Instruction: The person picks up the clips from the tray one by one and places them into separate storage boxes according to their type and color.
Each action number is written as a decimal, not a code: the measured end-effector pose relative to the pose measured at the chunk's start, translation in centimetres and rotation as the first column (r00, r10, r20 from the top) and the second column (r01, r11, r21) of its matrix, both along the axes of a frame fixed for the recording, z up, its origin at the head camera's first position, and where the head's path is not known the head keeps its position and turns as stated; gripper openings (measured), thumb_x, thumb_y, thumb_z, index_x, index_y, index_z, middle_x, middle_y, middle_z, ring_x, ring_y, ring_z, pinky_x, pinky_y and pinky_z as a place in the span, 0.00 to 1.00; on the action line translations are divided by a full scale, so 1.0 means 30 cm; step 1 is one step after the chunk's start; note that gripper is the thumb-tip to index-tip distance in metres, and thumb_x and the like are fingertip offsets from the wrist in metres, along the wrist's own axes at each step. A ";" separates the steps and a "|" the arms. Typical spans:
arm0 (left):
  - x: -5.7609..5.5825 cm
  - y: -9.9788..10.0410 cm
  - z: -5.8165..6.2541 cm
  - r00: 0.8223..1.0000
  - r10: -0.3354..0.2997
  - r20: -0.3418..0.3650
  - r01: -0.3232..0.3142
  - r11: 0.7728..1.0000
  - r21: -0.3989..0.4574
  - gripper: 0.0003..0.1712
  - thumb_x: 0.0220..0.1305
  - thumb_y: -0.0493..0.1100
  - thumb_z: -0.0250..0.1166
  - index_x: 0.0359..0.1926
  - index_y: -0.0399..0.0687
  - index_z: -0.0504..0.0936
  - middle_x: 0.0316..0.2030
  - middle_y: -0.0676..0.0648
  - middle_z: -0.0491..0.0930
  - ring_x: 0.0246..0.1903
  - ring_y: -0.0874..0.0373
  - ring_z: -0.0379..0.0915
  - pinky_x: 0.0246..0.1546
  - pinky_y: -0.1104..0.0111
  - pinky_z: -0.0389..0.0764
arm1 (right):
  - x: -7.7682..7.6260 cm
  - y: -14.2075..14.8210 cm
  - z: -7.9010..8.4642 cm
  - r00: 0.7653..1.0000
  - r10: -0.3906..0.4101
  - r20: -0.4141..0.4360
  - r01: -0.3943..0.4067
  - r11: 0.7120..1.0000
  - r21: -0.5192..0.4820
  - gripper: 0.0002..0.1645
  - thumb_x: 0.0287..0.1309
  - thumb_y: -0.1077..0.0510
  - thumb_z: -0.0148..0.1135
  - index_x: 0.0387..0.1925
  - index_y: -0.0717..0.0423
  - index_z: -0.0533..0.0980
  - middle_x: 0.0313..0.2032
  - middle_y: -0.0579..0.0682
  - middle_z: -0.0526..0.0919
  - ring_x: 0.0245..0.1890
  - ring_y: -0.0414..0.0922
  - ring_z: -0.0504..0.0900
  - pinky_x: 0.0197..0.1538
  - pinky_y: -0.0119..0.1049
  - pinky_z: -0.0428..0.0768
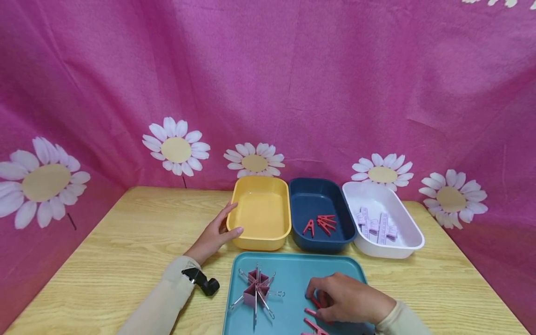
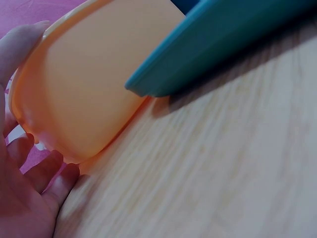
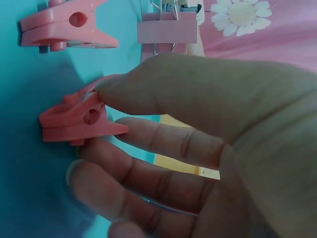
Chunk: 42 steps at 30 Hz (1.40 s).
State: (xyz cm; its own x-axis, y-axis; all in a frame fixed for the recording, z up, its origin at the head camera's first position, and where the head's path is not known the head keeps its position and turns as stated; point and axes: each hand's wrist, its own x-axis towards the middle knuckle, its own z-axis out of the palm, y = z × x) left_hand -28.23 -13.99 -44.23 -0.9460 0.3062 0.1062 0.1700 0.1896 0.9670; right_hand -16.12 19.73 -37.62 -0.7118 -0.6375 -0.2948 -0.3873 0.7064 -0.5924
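Observation:
My left hand (image 1: 212, 235) holds the left side of a yellow bin (image 1: 259, 244), with the thumb over its rim and the other fingers along the outer wall. Over a teal tray (image 1: 293, 265), my right hand (image 1: 349, 298) pinches a red clothespin (image 3: 74, 121) between thumb and index finger. The clothespin is close against the tray's surface, its handles toward my fingers. Another red clothespin (image 3: 64, 25) lies beside it on the tray. To the left on the same tray stands a cluster of pink binder clips (image 1: 256, 288) with their wire handles spread outward.
A navy bin (image 1: 310, 195) with several red clothespins (image 1: 325, 223) stands right of the yellow one. Beyond it, a white bin (image 1: 402, 223) holds pale lilac patterned clips (image 1: 383, 228). A pink flowered cloth (image 1: 268, 93) hangs behind the wooden table (image 1: 125, 251).

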 end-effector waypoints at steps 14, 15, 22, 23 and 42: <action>0.000 0.002 0.003 1.000 0.002 -0.002 -0.002 1.000 -0.003 0.43 0.62 0.54 0.67 0.73 0.69 0.55 0.76 0.54 0.38 0.71 0.53 0.50 0.66 0.61 0.61 | 0.003 0.001 -0.010 0.993 0.055 -0.101 -0.060 0.997 -0.047 0.12 0.52 0.51 0.71 0.37 0.44 0.77 0.20 0.32 0.74 0.21 0.29 0.72 0.26 0.25 0.72; -0.001 0.002 0.004 1.000 0.002 -0.001 -0.002 1.000 -0.002 0.43 0.62 0.54 0.67 0.73 0.68 0.55 0.76 0.54 0.38 0.71 0.52 0.50 0.66 0.61 0.61 | 0.003 0.000 -0.010 0.993 0.053 -0.101 -0.057 0.997 -0.046 0.11 0.52 0.51 0.71 0.37 0.44 0.77 0.20 0.32 0.74 0.21 0.29 0.72 0.26 0.25 0.72; -0.004 0.001 0.002 1.000 -0.012 -0.003 0.012 1.000 0.016 0.43 0.64 0.50 0.66 0.74 0.64 0.54 0.76 0.55 0.37 0.71 0.52 0.50 0.66 0.60 0.61 | 0.001 -0.007 -0.009 0.999 0.014 -0.050 -0.015 1.000 -0.008 0.10 0.52 0.54 0.71 0.36 0.43 0.78 0.22 0.34 0.74 0.23 0.31 0.72 0.27 0.27 0.74; -0.004 0.000 0.002 1.000 -0.011 -0.003 0.011 1.000 0.016 0.43 0.64 0.50 0.66 0.74 0.64 0.54 0.76 0.55 0.38 0.71 0.51 0.50 0.66 0.60 0.61 | 0.000 -0.008 -0.008 0.999 0.013 -0.050 -0.013 1.000 -0.003 0.10 0.52 0.54 0.71 0.36 0.43 0.78 0.22 0.34 0.74 0.24 0.31 0.72 0.27 0.27 0.74; 0.002 -0.001 0.003 1.000 -0.008 -0.003 0.008 1.000 0.003 0.44 0.61 0.55 0.67 0.73 0.69 0.55 0.76 0.54 0.37 0.71 0.52 0.50 0.67 0.59 0.60 | -0.008 0.012 0.027 0.997 -0.021 -0.070 0.017 0.998 -0.053 0.12 0.53 0.55 0.70 0.39 0.45 0.78 0.25 0.35 0.76 0.25 0.33 0.74 0.28 0.29 0.76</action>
State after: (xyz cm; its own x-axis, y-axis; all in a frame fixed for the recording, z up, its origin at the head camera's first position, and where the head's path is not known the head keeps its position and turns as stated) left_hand -28.18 -14.02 -44.15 -0.9433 0.3133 0.1099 0.1741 0.1849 0.9672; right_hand -16.37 20.10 -36.81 -0.7418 -0.6369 -0.2100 -0.4162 0.6827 -0.6006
